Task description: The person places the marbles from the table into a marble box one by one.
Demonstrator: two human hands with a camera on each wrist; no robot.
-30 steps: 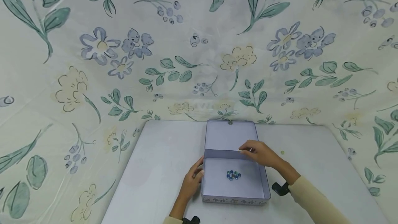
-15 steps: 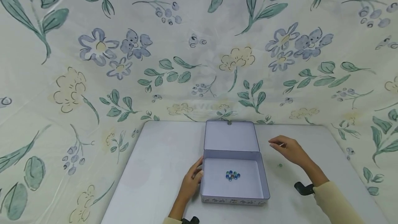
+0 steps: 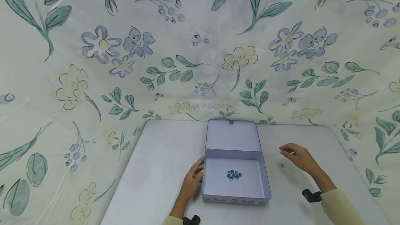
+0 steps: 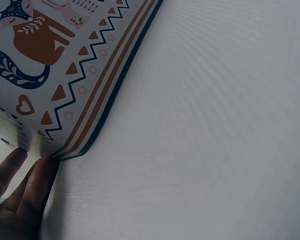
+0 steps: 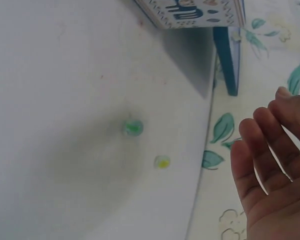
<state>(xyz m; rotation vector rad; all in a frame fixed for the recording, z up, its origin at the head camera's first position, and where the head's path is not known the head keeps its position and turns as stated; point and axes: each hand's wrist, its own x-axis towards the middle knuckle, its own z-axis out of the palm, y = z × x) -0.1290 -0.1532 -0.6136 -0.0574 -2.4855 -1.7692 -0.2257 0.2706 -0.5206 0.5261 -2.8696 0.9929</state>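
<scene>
A tin box (image 3: 235, 202) stands with its lid (image 3: 232, 136) thrown back. Several glass marbles (image 3: 234, 175), mostly blue, lie bunched on its floor. My left hand (image 3: 190, 183) rests against the box's left wall; in the left wrist view its fingertips touch the printed tin near a corner. Right of the box, my right hand (image 3: 297, 156) hovers above the table, fingers loosely bent and holding nothing. A green marble (image 5: 133, 127) and a smaller yellow one (image 5: 162, 162) lie on the table in the right wrist view. In the head view only the green marble shows.
The white table (image 3: 162, 169) reaches out on both sides of the box. Behind its far edge hangs a floral cloth (image 3: 187, 61), close to the lid. A dark wrist camera (image 3: 311, 196) is strapped to the right forearm.
My right hand has moved right, from over the box's back right corner to above the table. The green marble has come into sight. The left hand has stayed at the box.
</scene>
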